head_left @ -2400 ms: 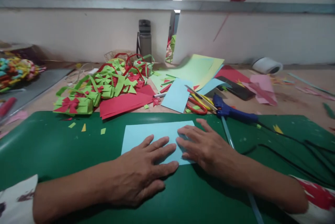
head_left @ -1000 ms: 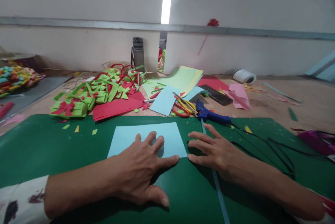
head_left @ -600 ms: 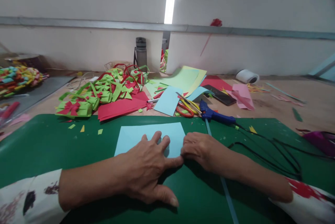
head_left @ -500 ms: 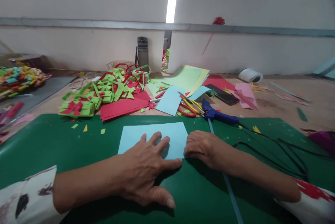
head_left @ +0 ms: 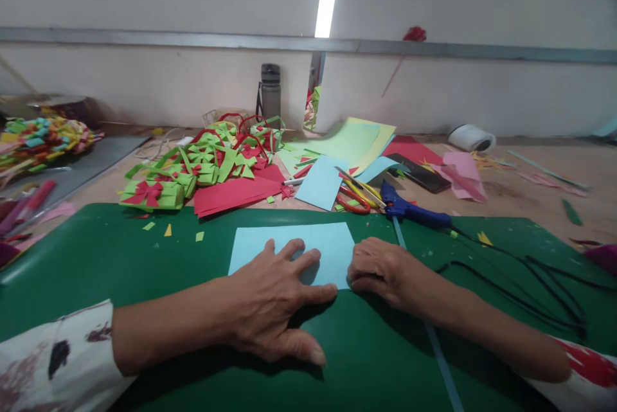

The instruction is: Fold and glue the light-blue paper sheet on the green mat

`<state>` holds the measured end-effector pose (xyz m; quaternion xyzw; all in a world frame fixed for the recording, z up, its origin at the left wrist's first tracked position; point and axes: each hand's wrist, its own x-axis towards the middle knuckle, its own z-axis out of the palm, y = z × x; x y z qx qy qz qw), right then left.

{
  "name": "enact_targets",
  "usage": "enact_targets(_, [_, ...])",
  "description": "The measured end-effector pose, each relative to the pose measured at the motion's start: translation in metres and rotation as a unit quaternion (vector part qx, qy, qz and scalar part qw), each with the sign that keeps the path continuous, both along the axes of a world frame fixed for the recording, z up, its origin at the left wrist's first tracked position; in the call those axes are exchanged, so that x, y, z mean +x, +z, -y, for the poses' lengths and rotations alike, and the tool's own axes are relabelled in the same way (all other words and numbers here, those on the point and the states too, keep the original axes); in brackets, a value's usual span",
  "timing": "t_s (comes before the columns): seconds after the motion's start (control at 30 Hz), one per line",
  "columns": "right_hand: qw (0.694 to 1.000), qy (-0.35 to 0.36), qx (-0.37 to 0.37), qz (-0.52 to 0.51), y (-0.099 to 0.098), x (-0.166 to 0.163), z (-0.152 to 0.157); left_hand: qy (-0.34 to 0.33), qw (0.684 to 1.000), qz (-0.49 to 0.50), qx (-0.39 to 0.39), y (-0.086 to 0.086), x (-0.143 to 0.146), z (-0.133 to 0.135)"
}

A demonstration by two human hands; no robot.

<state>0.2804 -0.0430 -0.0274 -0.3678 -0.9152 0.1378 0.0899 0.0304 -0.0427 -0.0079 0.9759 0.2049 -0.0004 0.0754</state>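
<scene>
A light blue sheet of paper (head_left: 332,248) lies flat on the green cutting mat (head_left: 193,341) in front of me. My left hand (head_left: 286,290) rests over its lower middle, fingers spread and palm down. The thumb sticks out over the mat. My right hand (head_left: 378,267) is curled closed at the paper's right edge. Its fingertips are tucked under and hide the lower right corner. A narrow blue paper strip (head_left: 441,360) runs beneath my right forearm.
Beyond the mat lie a blue glue gun (head_left: 417,211) with its black cord, scissors (head_left: 354,200), a phone (head_left: 419,174) and red paper sheets (head_left: 236,190). Green paper boxes (head_left: 154,193) with red bows are heaped at the left. A bottle (head_left: 270,94) stands by the wall.
The whole view has shifted slightly, so things appear a little further right. Both hands keep nearly the same place on the paper.
</scene>
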Motion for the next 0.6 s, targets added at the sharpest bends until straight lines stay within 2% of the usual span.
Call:
enact_targets(0.2, [1.000,0.011,-0.005,-0.018,-0.002,0.004,0.000,-0.004,1.000,0.010,-0.029,-0.003,-0.015,-0.001])
enact_targets(0.4, [0.999,0.006,-0.003,-0.033,-0.002,0.004,0.001,0.026,0.997,0.018,-0.064,-0.011,-0.036,-0.005])
enact_targets(0.6, [0.999,0.022,0.006,-0.049,-0.006,0.005,-0.002,0.038,0.998,0.024,-0.033,-0.020,-0.067,-0.005])
